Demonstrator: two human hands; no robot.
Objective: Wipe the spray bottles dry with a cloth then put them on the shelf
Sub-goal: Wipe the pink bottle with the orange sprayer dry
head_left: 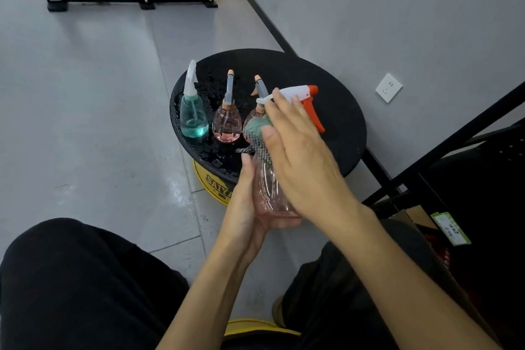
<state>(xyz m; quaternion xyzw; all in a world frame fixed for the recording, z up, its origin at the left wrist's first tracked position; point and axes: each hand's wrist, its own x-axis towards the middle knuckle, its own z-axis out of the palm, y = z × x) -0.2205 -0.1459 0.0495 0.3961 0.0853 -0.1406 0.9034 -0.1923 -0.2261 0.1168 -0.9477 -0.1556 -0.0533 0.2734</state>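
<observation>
I am watching the left hand (pixel 247 207) cupping the base of the clear spray bottle (pixel 268 190) at the centre of the frame, fingers curling round it. The bottle is tilting, its white and orange trigger head pointing to the upper right. The right hand (pixel 298 150) is lying over the bottle's shoulder, fingers fairly straight, pressing the teal cloth (pixel 255 128) against it. Just behind, on the wet black stool (pixel 335 128), a teal bottle (pixel 194 116) and two pink bottles (pixel 227 125) are standing upright in a row. The black shelf frame (pixel 454 136) is showing at the right edge.
</observation>
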